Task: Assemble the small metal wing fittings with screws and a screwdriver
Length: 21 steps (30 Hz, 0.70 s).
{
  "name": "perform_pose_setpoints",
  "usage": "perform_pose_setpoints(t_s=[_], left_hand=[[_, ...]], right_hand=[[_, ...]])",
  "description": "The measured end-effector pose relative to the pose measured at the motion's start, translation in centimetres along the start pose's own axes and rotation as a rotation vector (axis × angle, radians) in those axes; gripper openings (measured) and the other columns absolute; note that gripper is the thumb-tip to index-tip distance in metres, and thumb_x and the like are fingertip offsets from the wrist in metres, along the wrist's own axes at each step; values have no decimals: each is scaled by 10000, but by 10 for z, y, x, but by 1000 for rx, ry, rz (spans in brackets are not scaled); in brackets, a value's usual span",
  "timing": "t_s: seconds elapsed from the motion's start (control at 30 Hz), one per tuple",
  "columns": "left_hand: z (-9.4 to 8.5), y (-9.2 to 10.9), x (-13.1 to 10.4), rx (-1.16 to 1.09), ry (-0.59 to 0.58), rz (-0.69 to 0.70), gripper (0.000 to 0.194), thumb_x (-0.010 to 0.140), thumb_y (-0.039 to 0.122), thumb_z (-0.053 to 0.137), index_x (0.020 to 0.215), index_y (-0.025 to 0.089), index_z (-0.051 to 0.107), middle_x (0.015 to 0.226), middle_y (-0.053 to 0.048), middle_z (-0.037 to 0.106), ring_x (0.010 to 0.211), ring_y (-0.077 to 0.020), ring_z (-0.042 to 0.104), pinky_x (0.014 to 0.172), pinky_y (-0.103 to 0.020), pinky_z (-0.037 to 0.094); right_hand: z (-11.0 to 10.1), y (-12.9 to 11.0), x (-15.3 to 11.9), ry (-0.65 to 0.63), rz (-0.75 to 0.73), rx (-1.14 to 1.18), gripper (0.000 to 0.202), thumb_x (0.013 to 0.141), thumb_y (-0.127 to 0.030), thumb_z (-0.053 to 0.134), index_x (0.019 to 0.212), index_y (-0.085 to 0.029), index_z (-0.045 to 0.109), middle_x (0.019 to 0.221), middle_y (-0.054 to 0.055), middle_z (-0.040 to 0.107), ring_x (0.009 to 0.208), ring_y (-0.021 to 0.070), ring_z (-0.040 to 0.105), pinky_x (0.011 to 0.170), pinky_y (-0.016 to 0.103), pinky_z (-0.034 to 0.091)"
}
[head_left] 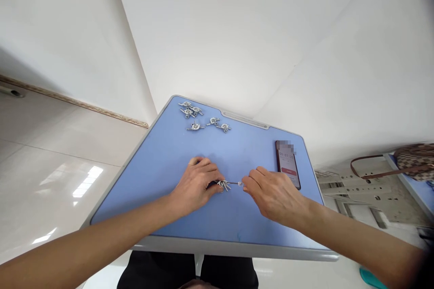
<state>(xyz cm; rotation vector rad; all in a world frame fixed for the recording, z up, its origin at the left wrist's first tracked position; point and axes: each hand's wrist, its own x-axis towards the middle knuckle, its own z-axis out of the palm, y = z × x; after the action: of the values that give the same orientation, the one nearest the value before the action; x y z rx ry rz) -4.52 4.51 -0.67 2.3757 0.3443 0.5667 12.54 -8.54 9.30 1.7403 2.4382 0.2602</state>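
Blue desk (pixel 151 167), phone (pixel 287 165) showing 00:07, left hand (pixel 198 185) holding metal part (pixel 224 185)

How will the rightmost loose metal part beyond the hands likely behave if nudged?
The metal part looks rigid, so it probably won't flex. Its uneven, branching outline suggests pivoting or sliding rather than rolling. The smooth-looking blue desktop may let it skid easily.

There're 7 metal pcs (pixel 195 127), 1 thin-shaft tool (pixel 233 183), 2 hands (pixel 195 183), 1 ph (pixel 288 165) & 1 chkd bag (pixel 414 159).

Shiny metal fittings (pixel 195 127), smooth desktop (pixel 152 162), glossy floor (pixel 111 180).
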Motion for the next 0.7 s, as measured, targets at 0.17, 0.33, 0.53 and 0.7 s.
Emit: perform_pose_setpoints(t_s=[0.17,0.33,0.53,0.7], left_hand=[[3,0,-1,7,24,17,47,855,196,663,879,223,692,810,13,687,825,-172,550,887,-381,333],[3,2,-1,13,22,4,67,844,168,656,846,225,691,788,14,682,815,-175,542,875,-381,335],[4,2,-2,3,36,10,18,827,204,696,810,210,692,759,11,681,814,-176,543,862,-385,332],[6,2,0,35,41,9,51,834,245,708,809,202,697,763,3,680,836,-182,551,871,-393,321]], right_hand=[[-22,-13,39,-475,318,-16,286,994,-256,399,812,-164,597,544,13,562,447,122,486,453,271,176],[-40,-13,66,-665,436,11,278,990,-298,419,895,-172,649,610,56,646,571,174,612,506,267,271],[-40,-4,48,-673,123,85,180,973,-217,474,1039,-185,638,823,56,713,683,165,634,504,259,264],[-30,11,31,-500,180,216,246,984,-213,420,1072,-196,649,909,55,711,744,153,630,582,254,372]])
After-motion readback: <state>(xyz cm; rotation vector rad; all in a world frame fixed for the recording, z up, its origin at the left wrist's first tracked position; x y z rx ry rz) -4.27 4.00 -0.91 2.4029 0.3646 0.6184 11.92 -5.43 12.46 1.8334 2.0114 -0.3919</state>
